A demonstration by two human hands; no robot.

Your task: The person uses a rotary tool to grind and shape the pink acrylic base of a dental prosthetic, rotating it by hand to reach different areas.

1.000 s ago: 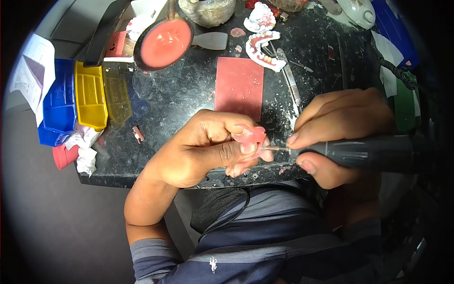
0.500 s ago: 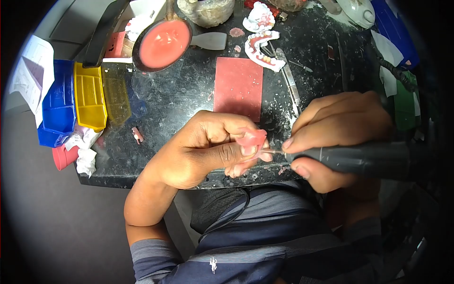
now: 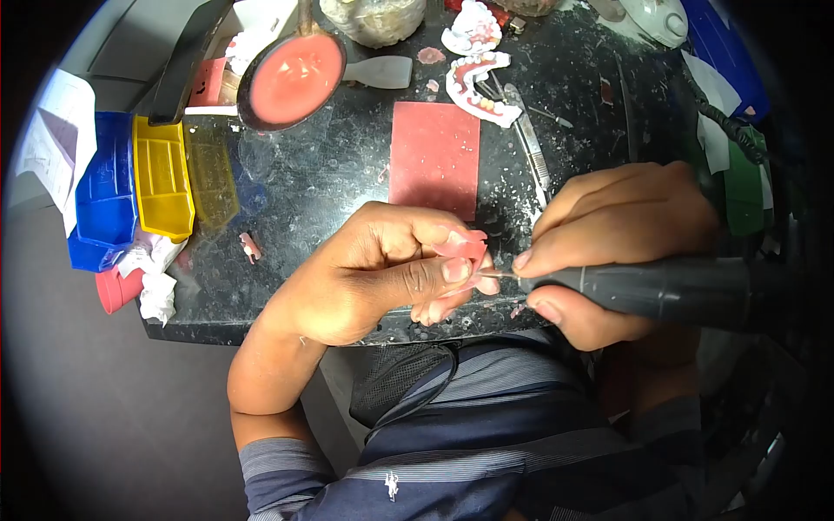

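Between the thumb and fingers of my left hand (image 3: pixel 387 265) sits a small pink denture base (image 3: pixel 469 247), its far side hidden by the fingers. My right hand (image 3: pixel 621 221) grips a black rotary handpiece (image 3: pixel 651 289) like a pen. The thin metal bur (image 3: pixel 498 274) reaches left to the edge of the pink piece and seems to touch it. Just beyond my hands a square pink wax sheet (image 3: pixel 436 156) lies flat on the dark bench.
A pan of pink wax (image 3: pixel 294 82) stands at the back left, near yellow (image 3: pixel 163 178) and blue bins (image 3: pixel 102 191). Plaster dental models (image 3: pixel 473 87) and a scalpel handle (image 3: pixel 530 152) lie beyond my right hand. The bench's front edge (image 3: pixel 208 332) runs below my wrists.
The pink piece has tilted slightly in my left fingers, and the bur stays against its edge. The whole bench scene has shifted slightly left with the camera.
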